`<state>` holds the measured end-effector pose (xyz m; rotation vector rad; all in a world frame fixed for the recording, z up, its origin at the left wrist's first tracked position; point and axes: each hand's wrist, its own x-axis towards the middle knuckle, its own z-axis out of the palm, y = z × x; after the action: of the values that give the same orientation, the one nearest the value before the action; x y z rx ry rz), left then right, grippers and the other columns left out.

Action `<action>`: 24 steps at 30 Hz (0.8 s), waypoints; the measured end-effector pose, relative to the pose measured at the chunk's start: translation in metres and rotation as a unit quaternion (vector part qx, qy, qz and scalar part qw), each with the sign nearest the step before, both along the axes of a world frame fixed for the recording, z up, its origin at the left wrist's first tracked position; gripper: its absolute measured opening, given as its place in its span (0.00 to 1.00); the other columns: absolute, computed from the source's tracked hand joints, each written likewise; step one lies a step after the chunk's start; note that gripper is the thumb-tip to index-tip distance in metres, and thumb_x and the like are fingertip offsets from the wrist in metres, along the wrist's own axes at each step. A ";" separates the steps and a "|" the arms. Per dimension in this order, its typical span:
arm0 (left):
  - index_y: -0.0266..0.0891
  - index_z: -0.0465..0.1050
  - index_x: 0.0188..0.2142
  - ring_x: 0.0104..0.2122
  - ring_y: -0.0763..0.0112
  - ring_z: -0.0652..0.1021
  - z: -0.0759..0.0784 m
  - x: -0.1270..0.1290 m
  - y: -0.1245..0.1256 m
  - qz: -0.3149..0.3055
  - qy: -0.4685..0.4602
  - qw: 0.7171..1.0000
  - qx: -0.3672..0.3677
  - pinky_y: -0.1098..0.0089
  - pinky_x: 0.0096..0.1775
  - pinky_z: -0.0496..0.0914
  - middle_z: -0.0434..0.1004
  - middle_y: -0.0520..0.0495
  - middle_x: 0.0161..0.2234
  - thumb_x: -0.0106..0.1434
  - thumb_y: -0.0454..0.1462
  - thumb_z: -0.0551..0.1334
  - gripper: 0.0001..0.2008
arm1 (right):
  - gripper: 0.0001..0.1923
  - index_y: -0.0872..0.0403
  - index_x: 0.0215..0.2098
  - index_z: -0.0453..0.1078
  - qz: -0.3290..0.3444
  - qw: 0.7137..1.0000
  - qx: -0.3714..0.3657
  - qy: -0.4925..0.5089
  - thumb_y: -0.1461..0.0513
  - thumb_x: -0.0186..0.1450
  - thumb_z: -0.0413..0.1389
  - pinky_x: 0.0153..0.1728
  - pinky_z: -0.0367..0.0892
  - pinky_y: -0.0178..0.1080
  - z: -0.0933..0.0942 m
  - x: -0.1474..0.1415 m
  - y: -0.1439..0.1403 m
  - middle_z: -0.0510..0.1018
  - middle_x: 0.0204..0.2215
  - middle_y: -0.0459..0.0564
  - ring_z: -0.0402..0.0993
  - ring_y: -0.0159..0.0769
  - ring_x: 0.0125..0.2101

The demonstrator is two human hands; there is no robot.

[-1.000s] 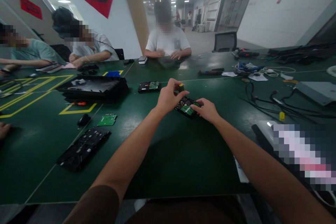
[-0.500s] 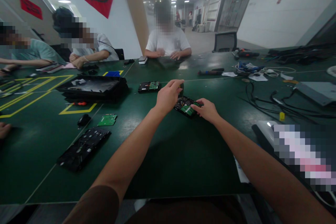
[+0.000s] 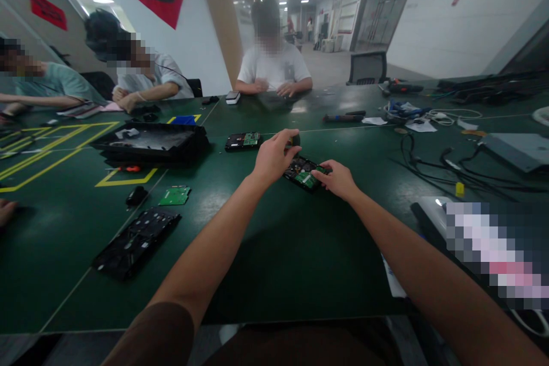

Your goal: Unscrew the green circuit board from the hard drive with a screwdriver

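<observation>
Hard drive [image 3: 305, 173]: circuit side up on the green table [image 3: 266, 251], long axis running away to the left. Left hand [image 3: 271, 157]: at its far corner, fingers pinched on a small dark tool [image 3: 295, 140], upright. Right hand [image 3: 338, 179]: fingertips narrow, touching the near right edge.

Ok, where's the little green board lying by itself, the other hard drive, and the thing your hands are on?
Loose green board [image 3: 175, 196], head view, middle of its top face.
Second hard drive [image 3: 243, 140], head view, its green circuit side.
Hard drive under the hands [image 3: 303, 174], head view, exposed circuit board.
</observation>
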<state>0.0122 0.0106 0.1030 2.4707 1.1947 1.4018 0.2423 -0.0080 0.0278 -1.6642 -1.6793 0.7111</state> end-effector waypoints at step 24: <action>0.42 0.67 0.48 0.42 0.65 0.79 -0.003 0.006 -0.002 -0.007 -0.061 0.998 0.024 0.62 0.46 0.78 0.75 0.46 0.46 0.63 0.36 0.72 0.18 | 0.24 0.57 0.53 0.71 0.012 1.000 -0.002 0.023 0.51 0.66 0.64 0.20 0.72 0.33 -0.003 0.001 0.001 0.81 0.37 0.53 0.77 0.32 0.25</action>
<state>0.0178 0.0086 0.1005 2.3796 1.1292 1.5703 0.2433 -0.0075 0.0251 -1.6222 -1.6689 0.7592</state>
